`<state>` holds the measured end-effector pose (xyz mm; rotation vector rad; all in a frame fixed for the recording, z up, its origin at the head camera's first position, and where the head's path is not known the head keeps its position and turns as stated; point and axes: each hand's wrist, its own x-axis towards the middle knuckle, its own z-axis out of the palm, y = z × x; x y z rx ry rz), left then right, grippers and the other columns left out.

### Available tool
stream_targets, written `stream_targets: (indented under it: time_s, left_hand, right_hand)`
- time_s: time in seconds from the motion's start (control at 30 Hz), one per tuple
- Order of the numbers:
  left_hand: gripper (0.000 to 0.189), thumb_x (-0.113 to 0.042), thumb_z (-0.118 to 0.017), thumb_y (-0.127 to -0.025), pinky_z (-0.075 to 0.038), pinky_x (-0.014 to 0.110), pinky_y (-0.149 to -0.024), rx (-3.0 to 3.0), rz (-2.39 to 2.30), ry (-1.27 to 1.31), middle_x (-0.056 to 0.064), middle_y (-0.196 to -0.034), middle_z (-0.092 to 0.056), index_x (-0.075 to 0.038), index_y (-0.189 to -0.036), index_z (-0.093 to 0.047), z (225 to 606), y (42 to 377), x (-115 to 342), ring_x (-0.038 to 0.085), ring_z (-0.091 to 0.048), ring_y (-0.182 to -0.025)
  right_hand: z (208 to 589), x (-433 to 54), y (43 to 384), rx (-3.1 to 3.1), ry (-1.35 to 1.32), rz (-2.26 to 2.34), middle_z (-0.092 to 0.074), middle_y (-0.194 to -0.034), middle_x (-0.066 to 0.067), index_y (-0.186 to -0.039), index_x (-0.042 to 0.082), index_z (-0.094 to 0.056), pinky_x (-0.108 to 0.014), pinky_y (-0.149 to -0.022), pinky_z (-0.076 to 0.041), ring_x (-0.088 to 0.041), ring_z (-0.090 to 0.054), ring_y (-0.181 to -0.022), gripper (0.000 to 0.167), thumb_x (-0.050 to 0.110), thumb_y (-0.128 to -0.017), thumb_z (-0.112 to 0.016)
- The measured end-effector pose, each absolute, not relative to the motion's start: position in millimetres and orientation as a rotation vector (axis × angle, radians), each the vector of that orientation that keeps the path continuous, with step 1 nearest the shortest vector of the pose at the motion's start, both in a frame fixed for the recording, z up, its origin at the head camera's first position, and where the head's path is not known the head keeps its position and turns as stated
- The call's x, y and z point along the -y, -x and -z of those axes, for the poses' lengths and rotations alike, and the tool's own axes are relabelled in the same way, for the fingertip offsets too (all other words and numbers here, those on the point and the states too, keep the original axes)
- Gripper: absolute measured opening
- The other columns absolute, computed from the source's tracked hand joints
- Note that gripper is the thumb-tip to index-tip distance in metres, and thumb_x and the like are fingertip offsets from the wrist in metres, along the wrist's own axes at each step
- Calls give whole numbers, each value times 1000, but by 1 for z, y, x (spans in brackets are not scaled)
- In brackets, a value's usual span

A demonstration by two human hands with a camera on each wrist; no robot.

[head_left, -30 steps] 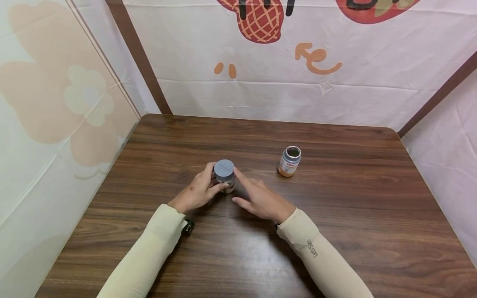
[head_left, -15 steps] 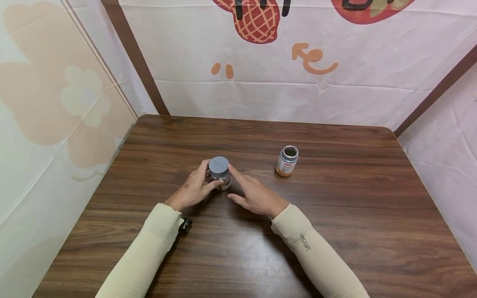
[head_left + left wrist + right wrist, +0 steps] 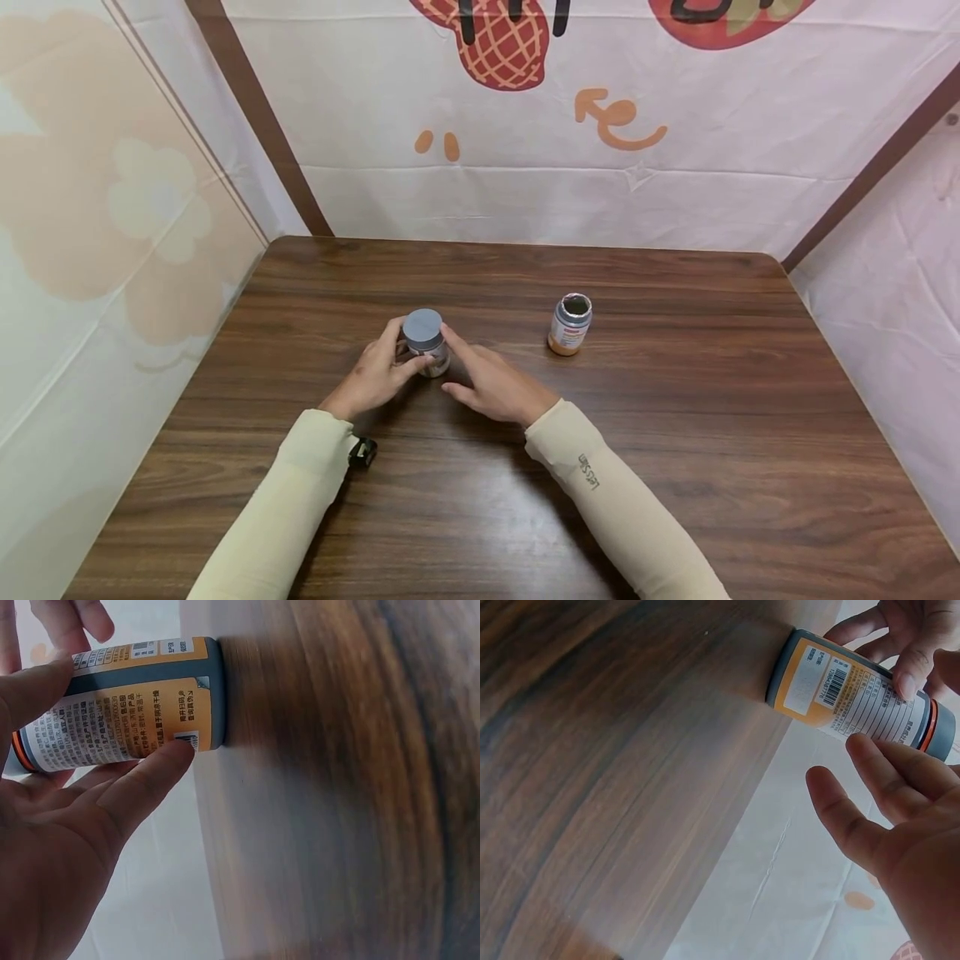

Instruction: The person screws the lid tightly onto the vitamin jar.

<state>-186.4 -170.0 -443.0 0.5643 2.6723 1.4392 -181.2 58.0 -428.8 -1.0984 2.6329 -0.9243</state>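
A small supplement bottle [image 3: 439,360] stands upright on the table under a flat grey-blue lid [image 3: 423,325]. Its printed label [image 3: 112,712] is orange and white. My left hand [image 3: 375,373] grips the bottle's body from the left, thumb across the front. From the right, my right hand [image 3: 491,385] reaches in with the index fingertip at the lid's edge. Its thumb is spread away below. The right wrist view shows the right hand [image 3: 915,810] with extended fingers beside the bottle, and an orange ring under the lid.
To the right stands a second, similar bottle [image 3: 570,327], lidless, with ragged silvery foil round its mouth. The brown wood-grain table [image 3: 675,400] ends at the back against a white printed curtain [image 3: 360,192]. Another curtain hangs on the left.
The whole head view has shifted, so table, bottles and hands appear further left. The left hand keeps its grip on the bottle and the right fingertip stays at the lid's edge.
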Motion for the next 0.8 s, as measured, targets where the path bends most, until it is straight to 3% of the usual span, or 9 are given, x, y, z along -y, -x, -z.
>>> stream_targets:
  time_s: [0.4, 0.8]
  left_hand:
    - [65, -10, -65, -98, -41, 51, -106, -2724, -1433, -496, 25, -141, -48, -1, -150, -28, 445, 190, 178, 39, -48, -132]
    - [63, -7, -64, -98, -39, 51, -107, -2715, -1453, -469, 26, -142, -46, 1, -149, -28, 445, 194, 183, 38, -46, -133]
  right_hand:
    - [429, -45, 187, -2635, 1034, 899, -46, -147, -23, -162, 16, -10, -46, -107, -41, -33, -47, -134, 82, 26, -100, -64]
    - [429, -38, 194, -2640, 1080, 895, -47, -146, -24, -161, 12, -10, -44, -108, -40, -33, -48, -132, 82, 22, -100, -63]
